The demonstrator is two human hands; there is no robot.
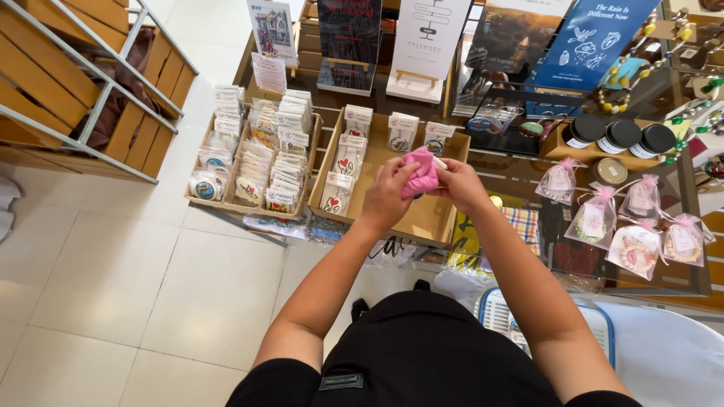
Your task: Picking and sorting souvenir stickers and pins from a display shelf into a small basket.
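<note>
- A small pink pouch [421, 172] of soft, crumpled fabric sits bunched between both hands, held up in the air just above a shallow cardboard tray [430, 218].
- The left hand [387, 194] curls around the pouch's left side, fingers bent and closed on the cloth, knuckles up.
- The right hand [458, 183] pinches the pouch's right edge, fingertips drawn together; a bit of white shows at that pinch, too small to make out.
- The tray is plain brown card with low walls, mostly bare inside, with small white cards [342, 169] bearing heart shapes standing along its left and back edges.
- To its left, a second tray [253, 154] is packed tight with rows of small packets.
- On the right, sheer pink-ribboned gift bags [637, 226] lie on a glass tabletop [528, 177], each holding beads or a tag.
- Three round jars with black lids [620, 136] stand in a row behind them.
- Glossy upright signs [430, 45] line the back.
</note>
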